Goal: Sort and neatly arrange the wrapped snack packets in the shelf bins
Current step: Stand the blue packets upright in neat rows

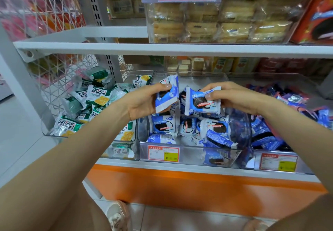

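shop aisle, white metal shelf board [162, 48] across the upper half, grey perforated upright [93, 5] at rear left, white wire mesh panel [54, 83] on the shelving's left side, orange base panel [198, 191] under the lower shelf's front edge, pale tiled floor [21, 137] at left, even bright light

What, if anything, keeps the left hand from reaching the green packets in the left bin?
Probably yes: the green packets lie uncovered beside the left hand. But it grips a blue packet, so its fingers are occupied.
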The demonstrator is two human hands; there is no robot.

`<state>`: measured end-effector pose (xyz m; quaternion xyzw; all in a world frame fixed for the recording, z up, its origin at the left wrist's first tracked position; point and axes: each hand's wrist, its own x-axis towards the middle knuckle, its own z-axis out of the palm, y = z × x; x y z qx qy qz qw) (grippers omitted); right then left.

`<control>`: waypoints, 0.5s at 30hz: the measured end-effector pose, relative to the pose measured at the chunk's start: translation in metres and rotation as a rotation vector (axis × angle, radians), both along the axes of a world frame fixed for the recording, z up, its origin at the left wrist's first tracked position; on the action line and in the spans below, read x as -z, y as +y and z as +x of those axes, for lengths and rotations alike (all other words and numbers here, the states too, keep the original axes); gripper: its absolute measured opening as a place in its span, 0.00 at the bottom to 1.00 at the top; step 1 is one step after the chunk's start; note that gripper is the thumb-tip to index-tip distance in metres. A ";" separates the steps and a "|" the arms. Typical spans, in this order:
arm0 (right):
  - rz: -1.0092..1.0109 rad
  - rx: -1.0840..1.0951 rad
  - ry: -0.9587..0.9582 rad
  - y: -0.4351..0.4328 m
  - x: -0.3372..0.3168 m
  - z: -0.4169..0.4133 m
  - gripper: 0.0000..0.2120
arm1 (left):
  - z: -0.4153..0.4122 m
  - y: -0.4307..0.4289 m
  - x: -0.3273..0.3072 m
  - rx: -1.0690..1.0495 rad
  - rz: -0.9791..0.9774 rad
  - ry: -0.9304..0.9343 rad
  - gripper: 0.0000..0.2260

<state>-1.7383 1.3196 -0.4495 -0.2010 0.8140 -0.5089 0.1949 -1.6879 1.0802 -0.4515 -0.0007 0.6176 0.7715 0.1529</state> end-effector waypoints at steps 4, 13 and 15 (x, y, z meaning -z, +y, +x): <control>0.019 0.000 0.010 0.002 0.001 -0.002 0.09 | -0.001 -0.004 -0.001 -0.015 -0.085 0.062 0.09; -0.030 0.017 -0.063 -0.001 0.000 0.001 0.13 | 0.002 -0.015 -0.008 0.003 -0.556 0.392 0.18; -0.016 -0.004 -0.051 -0.001 -0.001 0.003 0.12 | 0.003 -0.011 -0.007 0.012 -0.616 0.433 0.16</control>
